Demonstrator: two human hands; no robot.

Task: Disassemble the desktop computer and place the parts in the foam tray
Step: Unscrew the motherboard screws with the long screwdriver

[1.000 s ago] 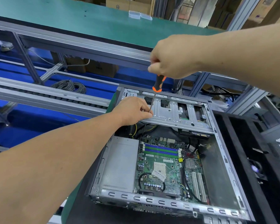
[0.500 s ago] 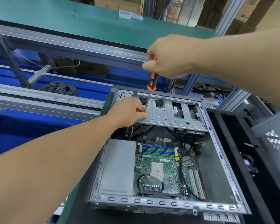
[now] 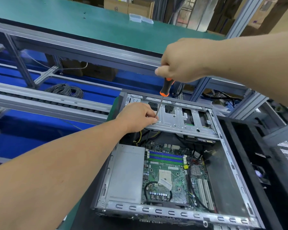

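An open desktop computer case (image 3: 236, 171) lies on its side before me, with a green motherboard (image 3: 170, 176) and a grey power supply (image 3: 126, 173) inside. A silver drive bracket (image 3: 178, 120) spans its far end. My right hand (image 3: 181, 62) grips the orange-and-black handle of a screwdriver (image 3: 165, 90) held nearly upright. Its shaft runs down to the bracket's left end. My left hand (image 3: 136, 117) rests on that end, its fingertips pinching the shaft near the tip. The tip and any screw under it are hidden by my fingers.
A black foam tray (image 3: 256, 146) sits right of the case, with a black perforated panel (image 3: 286, 151) beyond it. Past the case run a conveyor rail (image 3: 48, 98), a coil of grey cable (image 3: 65, 90) and a green bench top (image 3: 90, 22).
Both hands stay on the screwdriver at the bracket's left end. My right hand has shifted its hold on the handle slightly. The view has moved a little.
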